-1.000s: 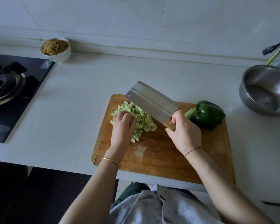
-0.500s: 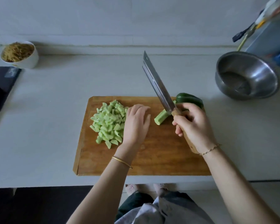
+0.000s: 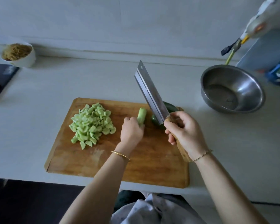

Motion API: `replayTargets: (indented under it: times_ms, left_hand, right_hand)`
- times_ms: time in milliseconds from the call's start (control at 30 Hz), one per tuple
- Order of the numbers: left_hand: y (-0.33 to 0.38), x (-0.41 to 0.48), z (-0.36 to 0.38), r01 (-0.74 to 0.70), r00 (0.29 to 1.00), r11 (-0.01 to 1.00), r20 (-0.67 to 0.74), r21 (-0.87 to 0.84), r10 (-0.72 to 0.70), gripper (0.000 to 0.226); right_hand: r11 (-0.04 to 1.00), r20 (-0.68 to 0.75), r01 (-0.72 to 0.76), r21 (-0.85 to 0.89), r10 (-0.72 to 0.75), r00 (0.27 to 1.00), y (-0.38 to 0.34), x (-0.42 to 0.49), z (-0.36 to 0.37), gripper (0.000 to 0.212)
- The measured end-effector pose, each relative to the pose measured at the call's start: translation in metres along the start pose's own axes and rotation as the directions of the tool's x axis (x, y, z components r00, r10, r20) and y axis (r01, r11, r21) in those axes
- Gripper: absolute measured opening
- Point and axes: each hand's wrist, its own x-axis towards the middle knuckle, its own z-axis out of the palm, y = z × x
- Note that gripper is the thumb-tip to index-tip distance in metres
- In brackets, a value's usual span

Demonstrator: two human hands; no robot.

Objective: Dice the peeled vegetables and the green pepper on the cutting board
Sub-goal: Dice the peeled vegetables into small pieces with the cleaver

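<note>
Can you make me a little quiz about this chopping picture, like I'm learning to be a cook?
1. Which hand holds the cleaver?
2. True or false: the diced pile lies on the cutting board.
3. What does the left hand grip? A. a spoon B. the peeled vegetable piece C. a carrot

Key: 1. the right hand; 2. true; 3. B.

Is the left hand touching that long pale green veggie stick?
Touching. The head view shows the left hand with its fingers curled round the near end of the peeled vegetable piece.
</note>
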Motion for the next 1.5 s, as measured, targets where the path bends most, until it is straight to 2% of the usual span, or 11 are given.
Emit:
replayTargets:
  times_ms: [133, 267, 400, 500, 733, 900, 1100, 1500]
  left_hand:
    - [-0.012, -0.016, 0.005, 0.239, 0.97, 0.943, 0.025, -0.231, -0.24, 0.043]
    - [-0.014, -0.033, 0.012, 0.294, 0.95, 0.917, -0.025, -0.268, -0.312, 0.046]
    - [-0.01, -0.035, 0.016, 0.253, 0.952, 0.917, -0.092, -0.31, -0.293, 0.038]
    - [-0.012, -0.03, 0.017, 0.205, 0.96, 0.931, -0.126, -0.301, -0.251, 0.035]
    - [-0.027, -0.024, 0.022, 0.174, 0.967, 0.86, -0.083, -0.479, -0.242, 0.025]
    - [-0.025, -0.025, 0.019, 0.164, 0.969, 0.828, -0.072, -0.536, -0.238, 0.025]
    - [-0.022, -0.024, 0.012, 0.221, 0.965, 0.798, 0.01, -0.56, -0.26, 0.023]
    - [-0.024, -0.021, 0.014, 0.225, 0.965, 0.781, 0.021, -0.582, -0.262, 0.016]
  right_hand:
    - [0.988, 0.103, 0.051, -0.146, -0.037, 0.994, 0.006, 0.004, 0.001, 0.02]
    - [0.956, 0.224, 0.093, -0.277, -0.03, 0.974, 0.011, 0.003, 0.002, 0.016]
    - [0.93, 0.319, 0.104, -0.353, 0.015, 0.948, 0.017, -0.003, 0.004, 0.011]
    - [0.9, 0.326, 0.107, -0.423, 0.04, 0.944, 0.022, -0.005, 0.006, 0.008]
    - [0.865, 0.341, 0.109, -0.49, 0.075, 0.937, 0.023, -0.008, 0.015, 0.015]
    - [0.85, 0.328, 0.104, -0.516, 0.083, 0.941, 0.026, -0.009, 0.017, 0.018]
    - [0.834, 0.344, 0.12, -0.539, 0.088, 0.935, 0.024, -0.008, 0.016, 0.013]
    - [0.764, 0.385, 0.137, -0.63, 0.154, 0.91, 0.015, -0.003, 0.022, 0.009]
